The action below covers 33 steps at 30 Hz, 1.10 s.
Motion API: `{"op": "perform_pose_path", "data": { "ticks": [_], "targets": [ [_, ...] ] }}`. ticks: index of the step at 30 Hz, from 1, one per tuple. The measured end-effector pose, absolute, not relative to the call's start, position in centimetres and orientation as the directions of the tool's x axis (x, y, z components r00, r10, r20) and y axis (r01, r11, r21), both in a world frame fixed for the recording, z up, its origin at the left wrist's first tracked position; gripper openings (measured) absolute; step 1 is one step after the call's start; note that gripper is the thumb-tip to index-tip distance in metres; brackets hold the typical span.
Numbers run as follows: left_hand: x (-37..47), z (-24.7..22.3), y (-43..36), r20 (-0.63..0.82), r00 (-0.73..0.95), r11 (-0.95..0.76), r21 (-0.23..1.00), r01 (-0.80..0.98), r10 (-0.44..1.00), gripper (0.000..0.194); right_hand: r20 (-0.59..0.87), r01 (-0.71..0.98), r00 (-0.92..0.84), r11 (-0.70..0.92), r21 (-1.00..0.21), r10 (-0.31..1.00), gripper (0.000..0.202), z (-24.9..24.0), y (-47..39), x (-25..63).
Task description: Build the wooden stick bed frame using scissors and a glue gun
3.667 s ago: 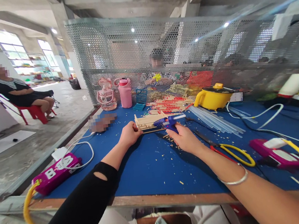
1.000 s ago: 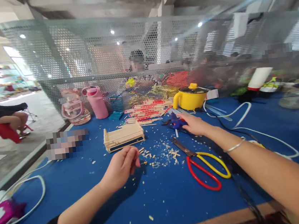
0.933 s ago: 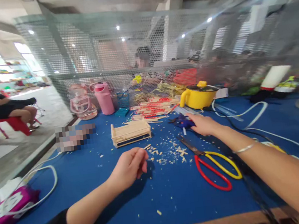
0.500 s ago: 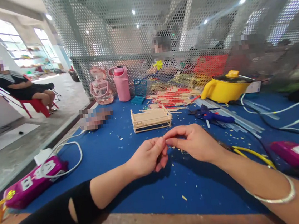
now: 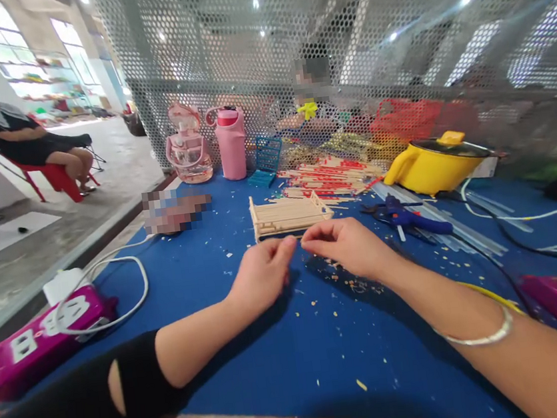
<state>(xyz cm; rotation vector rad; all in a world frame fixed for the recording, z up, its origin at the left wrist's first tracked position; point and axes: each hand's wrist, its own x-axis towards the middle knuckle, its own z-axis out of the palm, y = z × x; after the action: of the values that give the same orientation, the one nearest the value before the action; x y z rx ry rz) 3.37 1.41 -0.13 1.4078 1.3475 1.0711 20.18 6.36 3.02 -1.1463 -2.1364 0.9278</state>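
In the middle of the head view, just in front of a small bed-like frame of pale wooden sticks [image 5: 289, 214], my two hands come close together. My left hand [image 5: 261, 272] is closed, its thumb pressed against the curled fingers. My right hand [image 5: 352, 246] pinches with thumb and fingertips, pointing at the left thumb across a narrow gap. Whatever sits in either pinch is too small or too hidden to name. The wooden frame stands on the blue table top [image 5: 324, 344], its near edge close behind my fingertips.
Red-tipped sticks [image 5: 330, 177] lie behind the frame. To the right are a blue glue gun [image 5: 410, 214], clear glue sticks [image 5: 455, 232] and a yellow pot [image 5: 435, 167]. Pink bottles [image 5: 231, 144] stand back left. Purple power strips [image 5: 46, 336] with cables flank both sides. A mesh screen rises behind.
My hands have moved slightly forward, nearer the wooden frame, and their fingertips have drawn apart from touching to a small gap. The whole view has shifted a little.
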Motion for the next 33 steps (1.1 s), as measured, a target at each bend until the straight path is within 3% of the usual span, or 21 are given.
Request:
{"op": "perform_pose_path", "data": {
  "ticks": [3, 4, 6, 8, 10, 23, 33],
  "targets": [
    [1.0, -0.2, 3.4, 0.395, -0.295, -0.241, 0.863, 0.444, 0.87, 0.018, 0.236, 0.559, -0.37, 0.418, -0.716, 0.899, 0.017, 1.6, 8.0, 19.3],
    [0.2, -0.3, 4.3, 0.472, -0.284, -0.292, 0.816, 0.499, 0.835, 0.029, 0.274, 0.575, -0.335, 0.426, -0.699, 0.901, 0.017, 1.2, 8.3, 19.0],
    [-1.4, -0.6, 5.9, 0.576, -0.048, -0.43, 0.661, 0.615, 0.816, 0.064, 0.342, 0.591, -0.276, 0.439, -0.676, 0.898, 0.018, 0.4, 8.6, 18.4],
    [-2.3, -1.1, 7.1, 0.583, 0.175, -0.536, 0.532, 0.655, 0.793, 0.086, 0.401, 0.606, -0.226, 0.451, -0.656, 0.888, 0.019, -0.3, 8.6, 18.0],
    [-2.7, -1.7, 7.6, 0.557, 0.262, -0.566, 0.489, 0.664, 0.788, 0.093, 0.438, 0.613, -0.191, 0.456, -0.646, 0.878, 0.02, -0.9, 8.5, 17.8],
    [-1.9, -2.8, 6.5, 0.608, 0.193, -0.576, 0.534, 0.619, 0.77, 0.093, 0.451, 0.602, -0.147, 0.441, -0.665, 0.88, 0.022, -1.3, 8.0, 17.7],
    [-1.7, -2.5, 5.9, 0.586, 0.221, -0.574, 0.526, 0.628, 0.779, 0.092, 0.497, 0.661, -0.173, 0.474, -0.582, 0.851, 0.022, -1.3, 7.4, 18.2]
  ]
}}
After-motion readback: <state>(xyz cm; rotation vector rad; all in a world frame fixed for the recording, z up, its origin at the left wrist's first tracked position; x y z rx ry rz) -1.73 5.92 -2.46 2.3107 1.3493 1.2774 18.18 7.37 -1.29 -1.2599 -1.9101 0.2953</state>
